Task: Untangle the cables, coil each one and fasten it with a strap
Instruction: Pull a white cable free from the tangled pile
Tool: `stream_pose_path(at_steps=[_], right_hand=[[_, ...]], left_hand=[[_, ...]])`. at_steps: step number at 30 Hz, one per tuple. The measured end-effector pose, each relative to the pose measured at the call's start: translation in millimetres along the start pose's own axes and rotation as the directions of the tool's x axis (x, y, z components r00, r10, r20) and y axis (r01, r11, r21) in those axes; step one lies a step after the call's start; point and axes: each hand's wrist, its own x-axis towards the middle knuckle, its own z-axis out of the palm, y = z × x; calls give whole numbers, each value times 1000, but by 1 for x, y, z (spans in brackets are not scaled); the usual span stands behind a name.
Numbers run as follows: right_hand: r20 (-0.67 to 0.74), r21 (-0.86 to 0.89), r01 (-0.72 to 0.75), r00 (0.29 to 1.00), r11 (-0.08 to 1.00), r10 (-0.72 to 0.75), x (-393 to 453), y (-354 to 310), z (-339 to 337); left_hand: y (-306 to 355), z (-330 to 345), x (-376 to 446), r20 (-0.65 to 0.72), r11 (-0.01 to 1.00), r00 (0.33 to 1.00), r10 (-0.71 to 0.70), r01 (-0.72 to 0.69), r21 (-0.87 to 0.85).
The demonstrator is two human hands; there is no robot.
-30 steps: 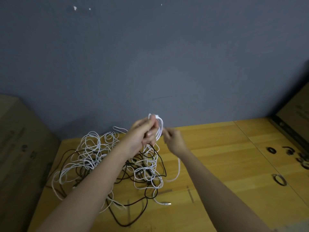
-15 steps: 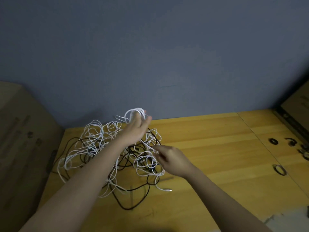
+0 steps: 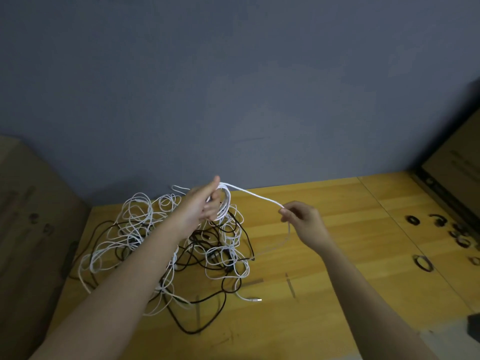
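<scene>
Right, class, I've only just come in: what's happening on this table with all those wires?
A person is sorting a tangle of white and black cables on a wooden table. The left hand holds a small coil of white cable above the heap, while the right hand pinches the strand running from that coil, drawn out to the side. Dark looped straps lie at the table's right edge, not yet used.
</scene>
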Motion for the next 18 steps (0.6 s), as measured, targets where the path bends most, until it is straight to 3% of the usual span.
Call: stream_pose_path(at_steps=[3,6,8,10,12,13,15,16,18], right_hand=[[-27,-52,32,999,998,-34,12,-9,6],[-206,-231,160,956,960,-209,29,-32,-4],[-399,-372,224,837,901,-373,43,-56,-17],[-544,-520,226,656,824,-523,56,-80,-28],[-628,-558,201,532,805,-568,61,-98,-27],[-648,-525,198,538,827,-540,64,-99,-23],[-605,-428,164,679,889,-416,65,-89,-11],[-517,-400,153,776,904,-360,65,-76,-3],[-212,-340,126,955,932,-207,59,-47,15]], left_hand=[[12,8,3,-23,947,1000,-15,7,-322],[29,14,5,0,905,999,36,-33,-424],[38,16,5,0,915,997,78,-72,-398],[42,16,5,-9,928,995,95,-92,-361],[41,17,4,-7,948,994,109,-106,-301],[40,17,4,0,955,994,111,-106,-277],[35,18,3,22,956,995,95,-85,-281],[33,19,3,33,952,996,88,-74,-298],[31,21,1,47,945,994,96,-76,-317]])
